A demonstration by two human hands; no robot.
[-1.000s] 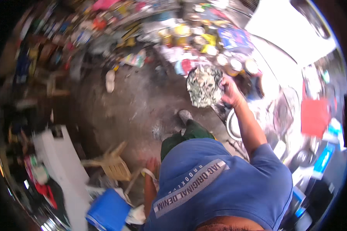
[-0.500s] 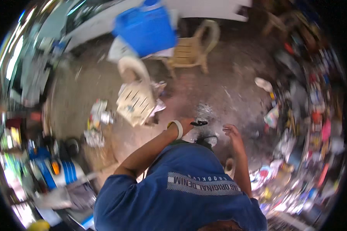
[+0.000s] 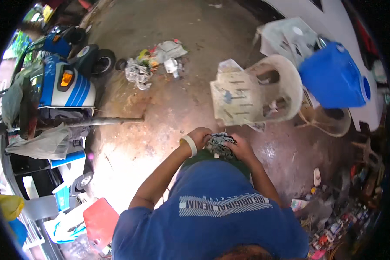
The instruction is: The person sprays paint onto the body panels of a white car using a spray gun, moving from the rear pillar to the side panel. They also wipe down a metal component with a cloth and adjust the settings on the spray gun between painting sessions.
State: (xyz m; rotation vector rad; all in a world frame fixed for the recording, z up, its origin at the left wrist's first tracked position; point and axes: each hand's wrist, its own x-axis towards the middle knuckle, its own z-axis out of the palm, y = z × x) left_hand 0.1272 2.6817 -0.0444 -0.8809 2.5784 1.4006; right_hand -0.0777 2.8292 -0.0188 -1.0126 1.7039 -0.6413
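The left hand (image 3: 200,138) and right hand (image 3: 242,150) each kept a closed grip on opposite sides of a crumpled, black-and-pale patterned cloth (image 3: 220,144), held before the wearer's waist. A cream, slatted plastic chair (image 3: 252,93) stood beyond.

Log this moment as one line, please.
left hand: gripping cloth | right hand: gripping cloth | ahead, to the right: white chair, blue container

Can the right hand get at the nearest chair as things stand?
Probably yes: the chair is just ahead of the right hand, with nothing visible between them. But that hand grips the bundle, so it would likely need to let go; the left hand also holds it.
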